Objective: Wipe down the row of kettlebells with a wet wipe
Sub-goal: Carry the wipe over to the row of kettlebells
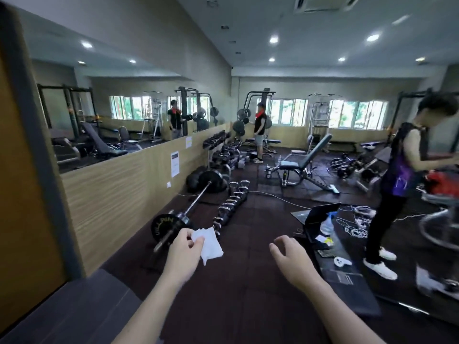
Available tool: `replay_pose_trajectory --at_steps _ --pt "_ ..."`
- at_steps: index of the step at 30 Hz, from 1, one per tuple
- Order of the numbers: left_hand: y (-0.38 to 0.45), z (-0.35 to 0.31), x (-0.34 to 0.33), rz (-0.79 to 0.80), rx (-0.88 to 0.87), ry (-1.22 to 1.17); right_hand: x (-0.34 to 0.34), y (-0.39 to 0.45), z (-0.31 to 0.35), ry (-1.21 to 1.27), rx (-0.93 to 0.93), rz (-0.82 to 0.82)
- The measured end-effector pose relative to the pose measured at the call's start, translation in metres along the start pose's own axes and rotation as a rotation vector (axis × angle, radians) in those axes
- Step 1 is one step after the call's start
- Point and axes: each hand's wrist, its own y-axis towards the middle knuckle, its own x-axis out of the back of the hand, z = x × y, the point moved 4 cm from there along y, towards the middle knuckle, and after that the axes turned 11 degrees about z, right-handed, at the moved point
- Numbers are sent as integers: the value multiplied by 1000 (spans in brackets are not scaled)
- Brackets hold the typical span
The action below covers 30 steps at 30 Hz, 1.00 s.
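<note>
Wet wipe pinched in left hand; right hand fingers apart, empty. Kettlebell row at frame centre not yet touched; wiping judged unstarted.

The left hand covers part of the wet wipe, and the wipe hides the nearest end of the row of kettlebells. The farther kettlebells are too small to count. At the right edge, a person and the machine beside them are blurred and cut off.
</note>
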Motion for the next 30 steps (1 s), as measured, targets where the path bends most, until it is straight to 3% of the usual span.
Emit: replay_pose_trajectory --at_steps 8,20,30 --pt "146 21 -56 -49 2 150 -9 154 -56 1 -13 94" --pt "440 105 -80 -229 230 199 -22 472 -84 -100 -6 194" --pt "659 174 -160 -209 347 189 -75 736 -147 -181 38 380"
